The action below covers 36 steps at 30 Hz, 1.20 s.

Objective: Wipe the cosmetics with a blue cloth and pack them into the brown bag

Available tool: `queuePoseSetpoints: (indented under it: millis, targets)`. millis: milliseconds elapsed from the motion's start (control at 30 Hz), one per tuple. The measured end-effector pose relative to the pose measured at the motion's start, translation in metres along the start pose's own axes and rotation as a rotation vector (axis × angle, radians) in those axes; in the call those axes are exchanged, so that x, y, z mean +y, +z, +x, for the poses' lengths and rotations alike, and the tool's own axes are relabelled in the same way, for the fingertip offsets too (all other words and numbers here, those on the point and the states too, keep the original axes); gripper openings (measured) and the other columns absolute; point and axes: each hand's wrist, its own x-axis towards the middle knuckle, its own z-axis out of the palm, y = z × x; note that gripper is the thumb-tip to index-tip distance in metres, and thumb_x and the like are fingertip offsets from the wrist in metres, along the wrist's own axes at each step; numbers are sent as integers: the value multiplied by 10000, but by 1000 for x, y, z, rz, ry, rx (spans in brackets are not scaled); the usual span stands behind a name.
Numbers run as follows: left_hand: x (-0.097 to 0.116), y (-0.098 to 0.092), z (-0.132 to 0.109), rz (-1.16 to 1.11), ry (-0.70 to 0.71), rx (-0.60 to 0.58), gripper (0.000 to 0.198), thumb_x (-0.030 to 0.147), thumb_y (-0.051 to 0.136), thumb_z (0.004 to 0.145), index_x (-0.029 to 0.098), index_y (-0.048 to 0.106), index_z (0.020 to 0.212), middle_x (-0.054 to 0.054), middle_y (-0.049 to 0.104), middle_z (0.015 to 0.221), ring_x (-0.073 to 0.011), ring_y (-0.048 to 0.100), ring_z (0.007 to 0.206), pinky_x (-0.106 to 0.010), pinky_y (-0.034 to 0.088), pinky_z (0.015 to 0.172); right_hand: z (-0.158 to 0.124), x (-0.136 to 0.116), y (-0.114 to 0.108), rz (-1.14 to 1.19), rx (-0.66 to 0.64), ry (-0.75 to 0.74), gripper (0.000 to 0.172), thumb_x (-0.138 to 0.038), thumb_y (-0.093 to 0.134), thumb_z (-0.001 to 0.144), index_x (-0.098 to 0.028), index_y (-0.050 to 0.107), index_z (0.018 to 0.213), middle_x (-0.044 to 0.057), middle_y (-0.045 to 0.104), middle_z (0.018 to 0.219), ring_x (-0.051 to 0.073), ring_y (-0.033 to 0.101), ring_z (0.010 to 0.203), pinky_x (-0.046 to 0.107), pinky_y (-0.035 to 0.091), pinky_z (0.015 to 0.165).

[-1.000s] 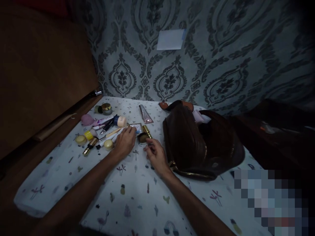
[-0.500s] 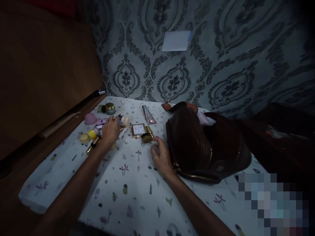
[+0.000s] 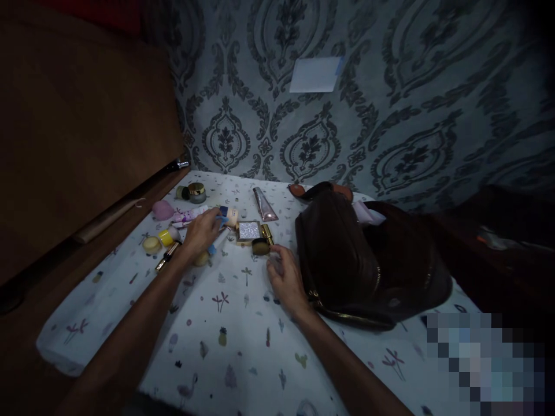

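Fingers of the left hand (image 3: 201, 234) bend down beside the bottle (image 3: 232, 217); whether they grip anything, I cannot tell. Those of the right hand (image 3: 287, 283) are loosely parted, forefinger just beside the round case (image 3: 261, 247). Both items rest on the cloth (image 3: 249, 323), left of the bag (image 3: 338, 260).

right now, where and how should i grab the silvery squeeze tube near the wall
Pinch the silvery squeeze tube across its middle, fingers on both long sides, ideally from above. It lies flat, its narrower end toward the patterned wall, and the glittery square compact sits on its near side, so a low approach from there might knock it.
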Motion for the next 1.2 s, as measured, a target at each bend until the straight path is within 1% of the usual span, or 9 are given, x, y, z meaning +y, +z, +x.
queuePoseSetpoints:
  millis: [133,267,467,667,867,967,1033,1133,1200]
  targets:
    - [-20,-9,4,192,-190,77,289,211,392,974,194,595,1179,-122,702,1131,-284,655,1036,-352,474,799,0,6,2,1,29,-35,331,-234,490,867,-192,537,1192,136,620,1213,281,583,1157,459,480,1009]
    - [-37,-16,5,404,-291,47,351,129,412,913,141,560,1231,-175,655,1209,-333,605,1155,-372,492,797,0,12,4,26,62,-81,336,-257,515,856,-206,563,1185,116,638,1192,284,598,1130,453,498,973]
    - [-42,-13,4,428,-265,-45,383,113,388,906,70,556,1248,-234,662,1148,-374,617,1111,-440,511,800,1,12,5,52,64,-64,335,-262,520,855,-217,573,1183,112,630,1201,283,596,1131,459,499,979]
    - [-46,-14,6,387,-286,-21,396,92,386,895,38,582,1234,-278,647,1178,-394,591,1145,-473,498,845,0,11,5,59,53,-48,339,-250,521,849,-209,572,1182,117,629,1195,288,597,1132,460,509,959]
    - [-71,-16,15,262,-348,3,340,153,502,862,134,684,1148,-184,709,1119,-322,660,1025,-393,501,843,0,12,5,50,61,-60,341,-246,530,842,-218,577,1179,104,638,1190,284,605,1113,450,513,944]
    - [-87,-23,19,182,-374,91,384,181,417,914,185,654,1217,-102,713,1153,-241,661,1031,-312,504,841,2,13,5,43,65,-77,326,-253,533,837,-220,584,1158,100,648,1167,286,603,1118,460,493,978]
    - [-93,-29,21,148,-381,150,429,178,340,937,150,618,1262,-102,701,1188,-222,653,1052,-296,504,858,2,14,5,45,64,-81,323,-253,532,837,-219,581,1154,103,646,1161,285,602,1115,463,487,983]
    - [-89,-34,21,129,-349,193,460,197,282,960,126,575,1308,-115,689,1216,-227,645,1076,-312,495,898,2,14,5,51,57,-72,328,-256,522,844,-212,573,1165,111,637,1167,282,603,1101,457,498,962]
    - [-77,-32,19,121,-265,135,426,239,320,969,169,595,1287,-85,704,1192,-215,648,1069,-300,487,913,2,14,5,53,54,-64,323,-262,518,850,-211,572,1164,113,633,1171,283,601,1106,456,501,955]
